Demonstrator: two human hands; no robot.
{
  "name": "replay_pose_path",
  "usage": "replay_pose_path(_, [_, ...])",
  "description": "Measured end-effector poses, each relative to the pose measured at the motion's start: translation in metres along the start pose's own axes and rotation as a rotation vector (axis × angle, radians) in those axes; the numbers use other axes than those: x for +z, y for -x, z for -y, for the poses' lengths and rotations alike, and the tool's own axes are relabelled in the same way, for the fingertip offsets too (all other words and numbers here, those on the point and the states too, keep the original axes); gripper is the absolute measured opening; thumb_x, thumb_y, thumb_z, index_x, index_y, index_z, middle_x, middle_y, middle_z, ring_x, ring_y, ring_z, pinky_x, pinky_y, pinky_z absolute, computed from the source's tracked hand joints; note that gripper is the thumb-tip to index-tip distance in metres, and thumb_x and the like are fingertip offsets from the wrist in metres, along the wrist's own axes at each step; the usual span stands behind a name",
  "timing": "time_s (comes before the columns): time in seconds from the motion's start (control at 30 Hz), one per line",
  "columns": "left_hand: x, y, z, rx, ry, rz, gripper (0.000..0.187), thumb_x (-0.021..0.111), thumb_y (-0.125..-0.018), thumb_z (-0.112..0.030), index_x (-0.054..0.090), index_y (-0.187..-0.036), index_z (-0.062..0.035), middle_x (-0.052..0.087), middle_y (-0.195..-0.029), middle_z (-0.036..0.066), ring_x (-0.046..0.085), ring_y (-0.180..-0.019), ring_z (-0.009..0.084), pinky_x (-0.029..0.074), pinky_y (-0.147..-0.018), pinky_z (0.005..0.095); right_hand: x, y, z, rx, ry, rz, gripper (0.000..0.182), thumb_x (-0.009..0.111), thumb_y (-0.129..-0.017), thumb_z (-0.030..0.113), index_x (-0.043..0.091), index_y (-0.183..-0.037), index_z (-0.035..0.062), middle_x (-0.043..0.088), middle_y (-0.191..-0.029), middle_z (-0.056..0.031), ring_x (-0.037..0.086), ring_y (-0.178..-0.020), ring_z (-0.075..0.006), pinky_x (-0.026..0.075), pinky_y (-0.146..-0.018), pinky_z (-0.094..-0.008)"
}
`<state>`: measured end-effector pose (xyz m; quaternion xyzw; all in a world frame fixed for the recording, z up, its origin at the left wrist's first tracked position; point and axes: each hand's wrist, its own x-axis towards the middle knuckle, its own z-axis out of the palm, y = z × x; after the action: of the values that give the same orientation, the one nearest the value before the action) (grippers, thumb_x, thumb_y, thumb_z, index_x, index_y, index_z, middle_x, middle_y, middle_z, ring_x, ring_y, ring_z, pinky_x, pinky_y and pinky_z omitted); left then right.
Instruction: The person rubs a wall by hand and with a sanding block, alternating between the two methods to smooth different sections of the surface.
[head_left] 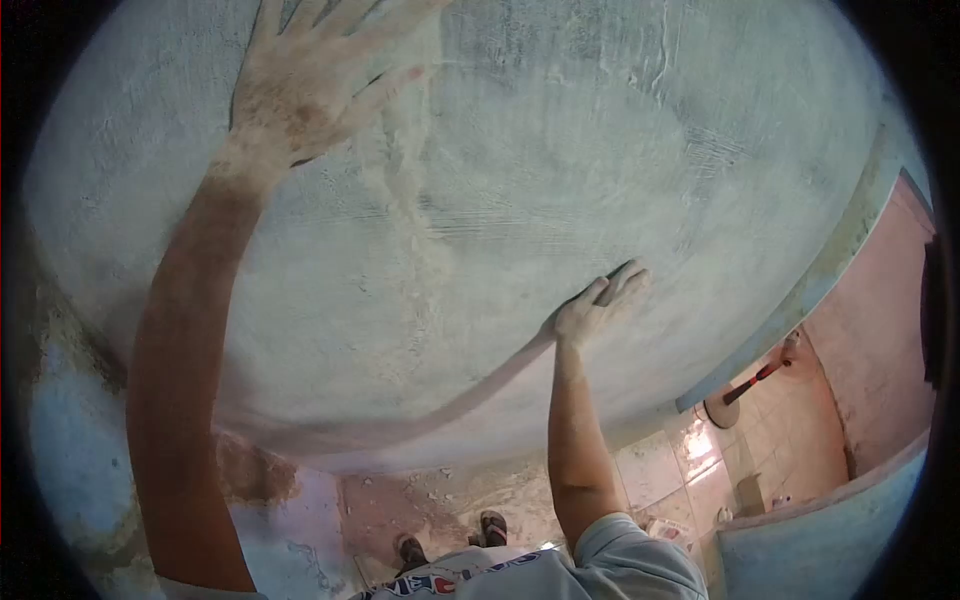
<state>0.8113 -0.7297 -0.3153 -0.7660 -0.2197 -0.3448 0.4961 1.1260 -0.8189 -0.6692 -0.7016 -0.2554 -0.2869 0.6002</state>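
My left hand (305,95), coated in pale dust, lies against the rough, whitish-green wall (480,240) at the upper left, its fingers spread apart. Lower and to the right, my right hand (605,302) is pressed to the same wall, dusty as well, with its fingers bent together. Something thin and dark-edged shows between its thumb and fingers, too small to make out. A lighter vertical streak and scratch marks run over the wall between the hands.
Below are my sandalled feet (492,528) on a tiled floor (648,470) strewn with dust and crumbs. Through an opening at the right, a round-based object with a red and black handle (768,371) lies near a pink wall (868,330). A low blue wall (820,555) stands at the lower right.
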Motion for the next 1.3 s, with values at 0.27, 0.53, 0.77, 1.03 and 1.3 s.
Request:
replay_pose_path(0.27, [0.044, 0.105, 0.114, 0.034, 0.014, -0.346, 0.065, 0.063, -0.105, -0.047, 0.040, -0.165, -0.0461, 0.024, -0.180, -0.006, 0.019, -0.165, 0.0337, 0.013, -0.132, 0.0688, 0.020, 0.061, 0.140, -0.177, -0.031, 0.083, 0.066, 0.042, -0.112, 0.025, 0.024, -0.174, 0.0119, 0.008, -0.180, -0.0248, -0.001, -0.166, -0.0471, -0.005, -0.131, -0.0620])
replay_pose_path(0.53, [0.049, 0.193, 0.157, -0.075, -0.021, -0.338, 0.065, 0.058, -0.106, -0.050, 0.037, -0.167, -0.0452, 0.028, -0.179, -0.007, 0.026, -0.163, 0.0364, 0.017, -0.129, 0.0713, 0.031, 0.117, 0.299, -0.456, -0.063, 0.249, 0.076, 0.059, -0.100, 0.018, 0.034, -0.171, 0.0185, 0.007, -0.180, -0.0253, -0.004, -0.165, -0.0522, -0.011, -0.122, -0.0787])
replay_pose_path(0.77, [0.047, 0.196, 0.137, -0.099, -0.135, -0.388, 0.061, 0.044, -0.112, -0.046, 0.033, -0.171, -0.0334, 0.025, -0.180, 0.001, 0.022, -0.163, 0.0426, 0.015, -0.130, 0.0699, 0.038, 0.248, 0.310, -0.827, -0.229, 0.531, 0.108, 0.088, -0.070, 0.039, 0.040, -0.166, 0.0380, 0.029, -0.179, -0.0006, 0.031, -0.161, -0.0291, 0.035, -0.119, -0.0698])
replay_pose_path(1.03, [0.057, 0.229, 0.127, -0.253, -0.048, -0.293, 0.063, 0.041, -0.110, -0.056, 0.041, -0.168, -0.0311, 0.028, -0.179, 0.007, 0.021, -0.163, 0.0480, 0.010, -0.124, 0.0782, 0.053, 0.343, 0.048, -1.134, -0.066, 0.515, 0.084, 0.065, -0.090, 0.038, 0.035, -0.167, 0.0513, 0.032, -0.177, 0.0127, 0.034, -0.156, -0.0179, 0.048, -0.104, -0.0542])
replay_pose_path(1.3, [0.072, 0.278, 0.046, -0.397, -0.003, -0.255, 0.064, 0.040, -0.112, -0.053, 0.049, -0.165, -0.0178, 0.030, -0.176, 0.020, 0.024, -0.161, 0.0521, 0.008, -0.126, 0.0743, 0.024, 0.113, -0.036, -0.981, 0.144, 0.431, 0.076, 0.080, -0.072, 0.048, 0.061, -0.146, 0.0506, 0.048, -0.161, -0.0175, 0.035, -0.154, -0.0480, 0.007, -0.120, -0.0850])
